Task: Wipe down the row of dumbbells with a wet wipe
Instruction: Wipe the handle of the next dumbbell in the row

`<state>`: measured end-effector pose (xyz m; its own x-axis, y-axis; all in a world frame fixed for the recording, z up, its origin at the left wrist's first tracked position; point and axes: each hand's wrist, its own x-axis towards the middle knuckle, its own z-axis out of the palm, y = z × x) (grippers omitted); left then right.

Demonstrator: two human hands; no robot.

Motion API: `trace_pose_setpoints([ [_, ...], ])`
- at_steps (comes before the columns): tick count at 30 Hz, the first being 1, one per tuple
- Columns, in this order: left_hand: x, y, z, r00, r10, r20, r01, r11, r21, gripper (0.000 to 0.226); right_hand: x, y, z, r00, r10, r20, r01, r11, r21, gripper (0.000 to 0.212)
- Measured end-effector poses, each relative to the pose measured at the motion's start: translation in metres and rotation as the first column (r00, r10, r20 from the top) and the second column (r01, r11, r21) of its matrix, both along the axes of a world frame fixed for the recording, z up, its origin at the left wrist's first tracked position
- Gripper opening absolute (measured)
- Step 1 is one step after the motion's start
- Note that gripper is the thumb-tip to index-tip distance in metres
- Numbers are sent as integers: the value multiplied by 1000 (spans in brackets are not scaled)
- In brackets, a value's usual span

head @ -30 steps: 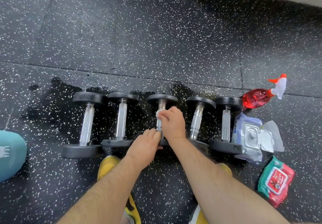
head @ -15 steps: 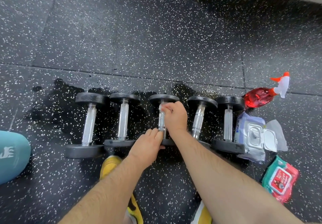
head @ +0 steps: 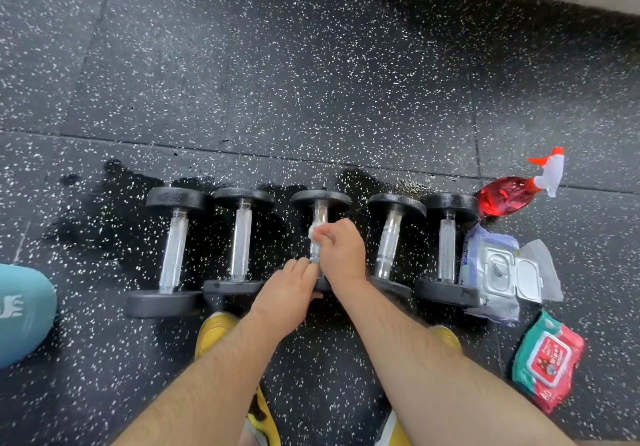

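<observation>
Several black dumbbells with chrome handles lie in a row on the speckled rubber floor. My right hand (head: 341, 251) grips a white wet wipe (head: 314, 234) wrapped round the handle of the middle dumbbell (head: 320, 208). My left hand (head: 289, 293) rests with straight fingers on that dumbbell's near weight, which it mostly hides. Left of it lie two dumbbells (head: 173, 251) (head: 240, 241), and right of it two more (head: 389, 237) (head: 446, 248).
An open white wipes pack (head: 498, 272) lies beside the rightmost dumbbell, a red and green wipes pack (head: 547, 359) nearer me, a red spray bottle (head: 509, 194) behind. Wet patches darken the floor around the row. A teal object (head: 20, 310) sits at left. My yellow shoes (head: 214, 327) stand below.
My right hand slid up the middle handle towards the far weight, then came back down a little with the wipe. My left hand stayed on the near weight.
</observation>
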<state>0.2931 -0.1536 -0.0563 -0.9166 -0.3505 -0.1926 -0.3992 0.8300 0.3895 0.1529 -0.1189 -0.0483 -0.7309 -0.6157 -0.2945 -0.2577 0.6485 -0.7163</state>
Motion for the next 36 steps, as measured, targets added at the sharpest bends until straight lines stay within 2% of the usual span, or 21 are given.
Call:
trace_pose_setpoints([
  [3, -1, 1, 0, 1000, -10, 21, 11, 1000, -18, 32, -4, -1, 2, 994, 104, -23, -102, 993, 62, 15],
  [7, -3, 0, -1, 999, -16, 29, 17, 1000, -25, 29, -11, -6, 7, 997, 76, -26, -75, 997, 20, 17],
  [13, -4, 2, 0, 999, -26, 40, 27, 999, -29, 27, -9, 4, 2, 944, 311, -109, -300, 948, 107, 16],
  [15, -5, 2, 2, 999, -32, 32, 34, 998, -43, 28, -15, -2, 4, 955, 273, -115, -263, 960, 97, 15],
  [19, -2, 3, -1, 1000, -8, 9, 8, 1000, -21, 26, -7, 6, 7, 982, 186, -24, -183, 978, 96, 14],
  [21, -1, 2, -2, 1000, -1, -12, 1, 1000, -7, 32, -4, 8, 10, 986, 164, 1, -164, 980, 110, 14],
  [23, 0, 2, -3, 1000, 3, -14, -3, 1000, -13, 41, -6, 5, 13, 998, 23, 51, -28, 996, 83, 12],
  [25, 0, 2, -4, 1000, 5, -25, -5, 1000, -24, 36, -5, 6, 14, 983, -130, 130, 125, 991, 44, 10],
  [26, 0, 1, -4, 1000, 6, -31, -7, 1000, -27, 33, -2, 7, 14, 978, -149, 149, 146, 989, 35, 10],
  [30, 5, -2, -7, 1000, 2, -7, -2, 1000, -4, 30, 1, 10, 13, 991, -45, 128, 39, 998, 51, 15],
  [34, 2, -3, -6, 1000, 26, 2, -26, 1000, -4, 25, -15, -5, 16, 989, -68, 130, 64, 997, 34, 20],
  [36, 2, -2, -6, 1000, 20, 2, -20, 1000, -6, 23, -13, 1, 17, 993, -29, 113, 25, 999, 41, 21],
])
